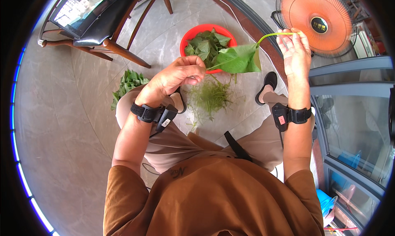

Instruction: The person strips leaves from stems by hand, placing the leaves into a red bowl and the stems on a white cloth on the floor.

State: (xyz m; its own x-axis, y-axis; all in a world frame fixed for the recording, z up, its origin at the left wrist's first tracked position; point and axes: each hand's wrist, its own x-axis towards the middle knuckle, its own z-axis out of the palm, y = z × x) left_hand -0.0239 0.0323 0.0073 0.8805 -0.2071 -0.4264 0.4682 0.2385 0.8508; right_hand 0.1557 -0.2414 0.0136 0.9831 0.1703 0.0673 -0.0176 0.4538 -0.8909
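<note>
Between my two hands stretches a green leaf (239, 59) on a long stalk (271, 35). My left hand (185, 72) pinches the leaf's tip, while my right hand (294, 52) grips the far end of the stalk, its other fingers partly spread. Behind the leaf, a red plastic basin (206, 27) on the floor holds a heap of green leaves (203, 44). Thin green strips and stalks (208, 97) lie in a loose pile between my feet. More leaves (128, 83) are bunched on the floor beyond my left knee.
A wooden chair with a black seat (101, 26) stands at the upper left, a screen device (83, 7) on it. At the upper right is an orange-faced electric fan (318, 20). A glass-paned frame (351, 88) runs along my right side. Grey tiles (61, 112) cover the floor.
</note>
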